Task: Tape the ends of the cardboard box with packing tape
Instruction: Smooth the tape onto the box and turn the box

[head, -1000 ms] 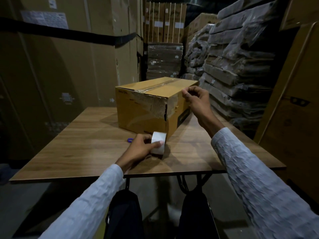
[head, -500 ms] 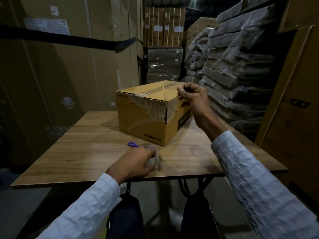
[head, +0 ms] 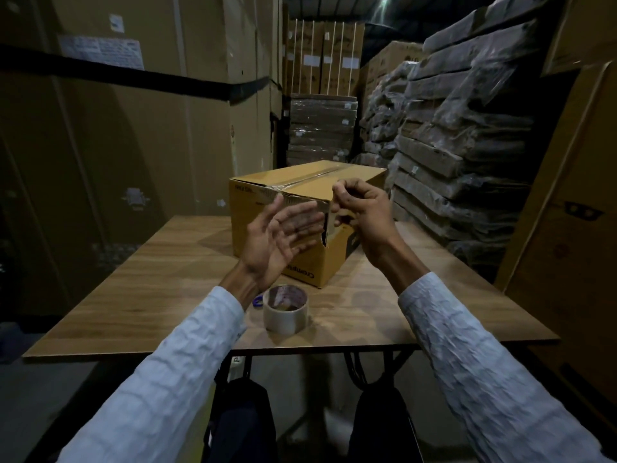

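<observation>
The cardboard box (head: pixel 293 225) sits on the surface (head: pixel 140 295), tape roll (head: pixel 285 309) just before it. Our left hand (head: pixel 280 242) spreads open; our right hand (head: pixel 362 208) curls, whether pinching tape we cannot tell. We should press tape flat over the box's torn corner.

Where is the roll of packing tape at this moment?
In the head view, the roll of packing tape lies flat on the wooden table near its front edge, below the raised left hand and in front of the cardboard box.
</observation>
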Motion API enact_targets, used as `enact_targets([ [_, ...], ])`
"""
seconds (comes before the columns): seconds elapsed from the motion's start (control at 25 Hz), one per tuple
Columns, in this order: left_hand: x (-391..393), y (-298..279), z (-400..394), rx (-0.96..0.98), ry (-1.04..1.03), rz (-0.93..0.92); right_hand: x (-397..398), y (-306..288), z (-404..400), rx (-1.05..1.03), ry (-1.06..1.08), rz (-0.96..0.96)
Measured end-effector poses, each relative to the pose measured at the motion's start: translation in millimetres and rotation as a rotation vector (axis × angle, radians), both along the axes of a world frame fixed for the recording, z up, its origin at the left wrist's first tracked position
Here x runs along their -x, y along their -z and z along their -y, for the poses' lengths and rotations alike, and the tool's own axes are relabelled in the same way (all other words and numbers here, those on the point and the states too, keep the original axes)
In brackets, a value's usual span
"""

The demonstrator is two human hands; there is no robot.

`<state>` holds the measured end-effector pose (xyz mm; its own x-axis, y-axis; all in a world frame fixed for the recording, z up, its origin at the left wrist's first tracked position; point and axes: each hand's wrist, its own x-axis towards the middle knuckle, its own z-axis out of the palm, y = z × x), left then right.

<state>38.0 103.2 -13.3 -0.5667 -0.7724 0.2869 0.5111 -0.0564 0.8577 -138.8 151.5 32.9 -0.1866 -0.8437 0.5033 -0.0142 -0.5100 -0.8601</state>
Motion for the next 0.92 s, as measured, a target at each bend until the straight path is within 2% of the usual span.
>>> enact_targets([
  [0.12,7,-2,3,-0.039,-0.084,-0.066,-1,16,4,-0.011,0.022,0.078],
  [0.28,9,2,5,-0.006,-0.158,-0.063,2,31,8,-0.027,0.046,0.189],
  [0.64,13,14,10,0.072,-0.283,0.111,9,53,12,-0.08,0.184,0.212],
  [0.92,12,16,27,0.236,-0.517,0.251,13,72,15,-0.118,0.281,0.238],
])
